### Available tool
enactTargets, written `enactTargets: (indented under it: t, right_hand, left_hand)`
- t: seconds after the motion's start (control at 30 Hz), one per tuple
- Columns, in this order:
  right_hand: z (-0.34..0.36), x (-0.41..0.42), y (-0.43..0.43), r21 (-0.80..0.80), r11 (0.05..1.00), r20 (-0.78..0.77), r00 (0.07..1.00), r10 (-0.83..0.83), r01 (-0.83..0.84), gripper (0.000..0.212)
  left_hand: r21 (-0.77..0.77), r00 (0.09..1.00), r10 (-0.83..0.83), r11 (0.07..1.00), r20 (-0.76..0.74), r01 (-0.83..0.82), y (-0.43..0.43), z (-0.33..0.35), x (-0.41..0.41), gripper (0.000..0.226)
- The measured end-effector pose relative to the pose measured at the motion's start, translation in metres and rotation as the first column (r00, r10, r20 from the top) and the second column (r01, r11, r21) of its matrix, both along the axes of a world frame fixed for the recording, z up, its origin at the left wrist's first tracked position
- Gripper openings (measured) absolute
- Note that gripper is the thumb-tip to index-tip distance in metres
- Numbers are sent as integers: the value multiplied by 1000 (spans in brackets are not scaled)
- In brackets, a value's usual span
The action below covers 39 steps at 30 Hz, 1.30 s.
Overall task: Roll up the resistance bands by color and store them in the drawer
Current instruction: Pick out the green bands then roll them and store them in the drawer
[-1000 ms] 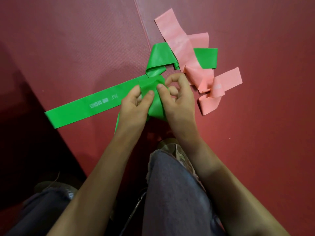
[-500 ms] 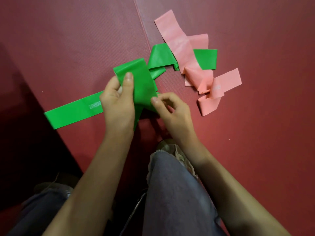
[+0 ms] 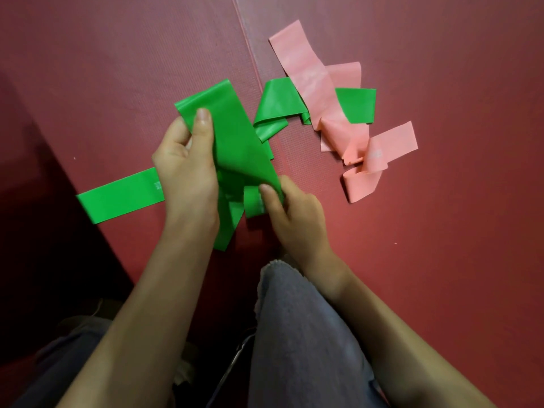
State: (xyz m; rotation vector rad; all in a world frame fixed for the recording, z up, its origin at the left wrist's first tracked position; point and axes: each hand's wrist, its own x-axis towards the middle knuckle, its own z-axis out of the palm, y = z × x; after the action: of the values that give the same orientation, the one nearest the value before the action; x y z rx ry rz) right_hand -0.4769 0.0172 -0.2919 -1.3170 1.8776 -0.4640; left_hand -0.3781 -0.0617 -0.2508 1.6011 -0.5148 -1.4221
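- Left hand (image 3: 185, 172) grips the green band (image 3: 232, 136): my thumb lies flat on the upper face of a raised fold and my fingers curl round behind it.
- Right hand (image 3: 294, 213) pinches the same band lower down, thumb and fingers closed on the near edge of that fold.
- Just under my right thumb there seems to be a short rolled bit of green, though the folds make it hard to be sure.
- One end of the green band lies flat on the red mat (image 3: 117, 69) to the left of my left wrist, and my hand covers most of its white print.
- A loose strip of it hangs between my hands, towards my knee (image 3: 300, 319) in grey jeans.
- Beyond my hands the band runs on in a crumpled fold beside the mat's seam (image 3: 250, 54) and slips under the pink band (image 3: 309, 81). Its other end shows flat on the far side of the pink band.
- The pink band lies unrolled on the right of the mat, flat at its far end and bunched into loops at its near end, apart from my right hand.
- Dark floor (image 3: 35, 245) borders the mat's left edge.
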Motion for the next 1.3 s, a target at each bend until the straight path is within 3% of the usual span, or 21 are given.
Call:
enactTargets:
  t: [0.07, 0.1, 0.13, 0.17, 0.2, 0.23, 0.27, 0.33, 0.37, 0.43, 0.53, 0.6, 0.7, 0.83, 0.87, 0.97, 1.03, 1.17, 1.23, 1.3]
  right_hand:
    - [4, 8, 2, 89, 996, 248, 969, -13, -9, 52]
    - [8, 12, 3, 197, 980, 444, 891, -89, -1, 51]
    - [11, 16, 3, 334, 942, 620, 756, -209, -14, 48]
    - [13, 19, 4, 435, 898, 719, 626, -302, -67, 41]
    - [14, 21, 6, 473, 873, 757, 561, -335, -117, 36]
    - [11, 21, 8, 446, 883, 751, 597, -283, -143, 32]
    - [9, 21, 10, 377, 915, 696, 696, -177, -145, 32]
    - [2, 17, 9, 220, 971, 443, 896, -15, -93, 42]
    - [0, 12, 5, 152, 988, 344, 939, -23, -32, 46]
    - [-10, 0, -11, 94, 986, 287, 945, -157, 135, 41]
    - [-19, -19, -53, 313, 856, 365, 781, -507, 410, 17]
    - [-25, -25, -79, 520, 721, 384, 630, -676, 457, 21]
    - [-32, -25, -106, 685, 561, 385, 423, -820, 464, 24]
    - [-39, -18, -123, 739, 406, 394, 144, -908, 539, 25]
    - [-37, -16, -126, 719, 417, 412, 142, -900, 556, 26]
    - [-23, -8, -127, 526, 623, 484, 398, -779, 579, 24]
    - [-10, -4, -118, 364, 764, 583, 509, -633, 533, 16]
    - [10, -11, -91, 343, 883, 745, 480, -463, 319, 56]
    - [12, -17, -81, 381, 899, 754, 489, -438, 217, 53]
    - [13, -23, -75, 422, 892, 755, 482, -444, 162, 29]
  left_hand:
    - [-14, 1000, -23, 1000, 7, 23, -5, 3, -1, 25]
    - [-14, 999, -40, 999, 11, 40, -6, 3, -2, 25]
    - [-10, 998, -59, 998, 13, 59, -7, 4, -2, 25]
    - [-1, 997, -77, 997, 15, 77, -6, 4, -2, 24]
    - [10, 995, -94, 996, 17, 94, -6, 3, -2, 24]
    - [20, 994, -110, 994, 20, 109, -4, 3, -1, 24]
    - [29, 992, -126, 992, 28, 126, -3, 2, 0, 24]
    - [38, 985, -163, 986, 55, 161, 2, 1, 1, 23]
    - [38, 982, -177, 984, 66, 175, 5, 0, 1, 20]
    - [41, 978, -194, 981, 76, 191, 10, -4, 3, 15]
    - [71, 975, -210, 976, 78, 205, 15, -10, 5, 15]
    - [81, 974, -213, 975, 79, 206, 17, -12, 4, 16]
    - [82, 972, -218, 974, 86, 211, 19, -13, 1, 15]
    - [94, 970, -228, 971, 89, 220, 20, -15, 1, 19]
    - [102, 969, -229, 970, 96, 220, 21, -15, 1, 21]
    - [166, 969, -231, 963, 91, 214, 23, -18, 4, 23]
    - [182, 956, -286, 946, 71, 269, 25, -22, 5, 17]
    - [66, 867, -484, 875, 118, 479, 26, -20, 1, 9]
    - [45, 847, -522, 853, 98, 520, 23, -19, 0, 12]
    - [51, 824, -557, 830, 103, 555, 22, -19, 0, 16]
